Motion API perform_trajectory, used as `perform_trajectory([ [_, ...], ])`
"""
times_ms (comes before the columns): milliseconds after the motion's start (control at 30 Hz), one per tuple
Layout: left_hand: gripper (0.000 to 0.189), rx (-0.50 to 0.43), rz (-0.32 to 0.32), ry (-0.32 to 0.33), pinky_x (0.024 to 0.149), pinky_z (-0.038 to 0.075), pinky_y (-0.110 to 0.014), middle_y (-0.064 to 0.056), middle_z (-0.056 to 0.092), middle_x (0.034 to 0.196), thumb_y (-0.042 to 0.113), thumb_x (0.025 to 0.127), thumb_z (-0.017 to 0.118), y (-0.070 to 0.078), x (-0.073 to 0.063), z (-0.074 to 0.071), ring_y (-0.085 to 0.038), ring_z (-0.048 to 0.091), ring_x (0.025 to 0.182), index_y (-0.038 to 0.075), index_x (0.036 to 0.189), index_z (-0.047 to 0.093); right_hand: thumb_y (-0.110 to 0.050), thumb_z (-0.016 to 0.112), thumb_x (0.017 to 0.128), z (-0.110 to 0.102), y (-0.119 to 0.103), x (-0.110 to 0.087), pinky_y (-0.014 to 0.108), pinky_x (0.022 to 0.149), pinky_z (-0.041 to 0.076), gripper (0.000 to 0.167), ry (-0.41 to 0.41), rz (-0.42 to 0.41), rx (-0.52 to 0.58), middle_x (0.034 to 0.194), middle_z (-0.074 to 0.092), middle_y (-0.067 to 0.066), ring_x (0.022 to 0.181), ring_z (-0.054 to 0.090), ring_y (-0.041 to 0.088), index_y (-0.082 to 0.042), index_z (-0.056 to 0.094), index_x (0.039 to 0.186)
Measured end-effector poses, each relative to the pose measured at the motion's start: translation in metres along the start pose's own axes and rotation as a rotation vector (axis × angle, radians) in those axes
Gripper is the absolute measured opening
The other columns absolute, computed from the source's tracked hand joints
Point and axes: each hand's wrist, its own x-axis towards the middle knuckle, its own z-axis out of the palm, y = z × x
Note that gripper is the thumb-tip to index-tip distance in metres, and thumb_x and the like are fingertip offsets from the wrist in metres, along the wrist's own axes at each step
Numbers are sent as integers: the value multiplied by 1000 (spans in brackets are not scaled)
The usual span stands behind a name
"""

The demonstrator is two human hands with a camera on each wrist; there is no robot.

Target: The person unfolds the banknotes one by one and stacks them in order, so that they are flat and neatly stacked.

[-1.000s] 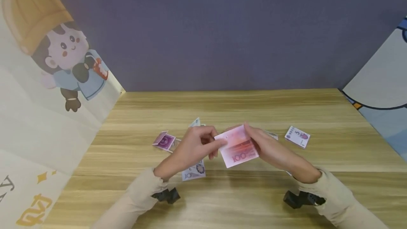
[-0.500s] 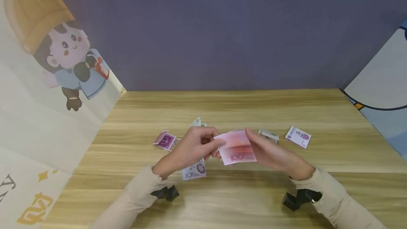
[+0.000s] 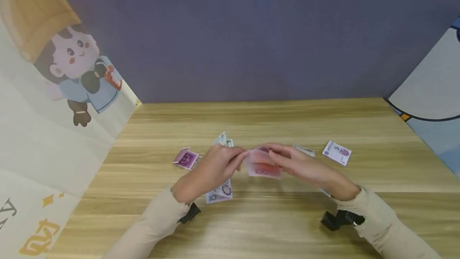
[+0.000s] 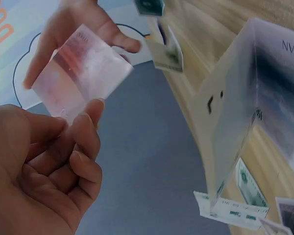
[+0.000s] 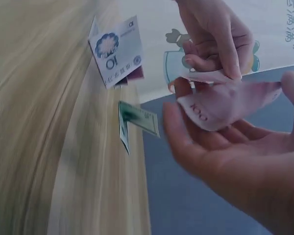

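A pink 100 banknote [image 3: 264,168] is held up above the wooden table, slightly bent and blurred. My left hand [image 3: 212,169] pinches one of its corners between thumb and fingers, the other fingers curled in, as the left wrist view shows. My right hand [image 3: 305,166] is around the note's far side. In the right wrist view its long fingers lie loosely behind the banknote [image 5: 225,105], with the thumb apart from them at the opposite corner. Below my left hand stands a folded 10 banknote [image 3: 220,196], partly hidden by that hand.
A folded purple banknote [image 3: 187,160] lies on the left, and a pale green banknote [image 3: 221,139] stands behind my left hand. On the right are a 5 banknote [image 3: 337,153] and a greyish folded banknote [image 3: 305,150]. A dark panel [image 3: 251,39] rises at the table's back edge.
The pink banknote has tipped flatter and now bends, with its 100 side partly foreshortened. My right thumb has shifted left over it, while the left hand keeps its pinch.
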Motion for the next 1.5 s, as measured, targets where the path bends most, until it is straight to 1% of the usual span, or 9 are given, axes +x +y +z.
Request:
perform_trajectory([
  [100,23,29,-13,3,44,41,-15,9,57,64,15,104,53,-1,1,-1,2,44,46,7,94,72,-24,41,108,-2,1,-2,38,103,46,43,58,-43,-98,140,53,19,125,54,29,-2,44,145],
  [267,24,-57,-61,-37,43,40,-19,10,54,63,19,104,53,-3,0,-3,-2,42,46,13,86,67,-17,62,100,-4,5,-17,35,88,55,24,219,-71,-224,117,62,15,107,63,27,-6,60,121],
  [533,28,-171,-172,-117,45,41,-22,4,56,61,27,105,52,0,-12,-7,-6,43,48,17,83,66,-10,68,94,-7,6,-40,36,70,58,11,301,-91,-234,97,69,14,87,68,23,-3,59,96],
  [733,27,-182,-163,-125,46,38,-20,9,48,59,29,104,53,2,-22,-5,-3,39,49,17,82,64,-19,70,94,-3,0,-50,30,68,56,16,325,-24,-358,93,70,7,82,68,17,-9,63,85],
  [967,33,-155,-130,-125,45,35,-17,11,41,56,24,100,62,2,-24,3,1,34,49,16,69,52,-28,73,92,-1,-2,-60,25,43,39,35,336,37,-493,60,45,-6,50,44,5,-11,48,74],
  [1033,34,-142,-141,-138,44,33,-16,11,40,55,21,99,63,2,-25,8,2,32,47,16,67,52,-31,72,92,-2,-1,-62,26,39,39,40,307,64,-512,56,45,-5,45,47,8,-10,43,73],
  [1233,33,14,-191,-187,41,32,-16,11,41,52,20,97,64,3,-26,31,2,32,44,18,66,54,-30,71,93,-3,12,-59,23,37,39,39,208,130,-578,51,51,-2,40,50,11,-11,44,71],
  [1400,24,335,-78,-167,55,42,-23,10,47,58,20,92,69,5,-32,50,-4,42,52,15,72,57,-27,70,93,4,26,-52,23,38,39,33,195,201,-714,52,49,-5,42,49,8,-15,49,71],
  [1500,21,520,-50,-148,66,45,-30,2,58,73,30,88,74,6,-37,61,-13,52,67,10,87,66,-29,71,92,8,33,-51,22,41,35,31,223,212,-834,55,47,-7,46,44,5,-17,52,71],
])
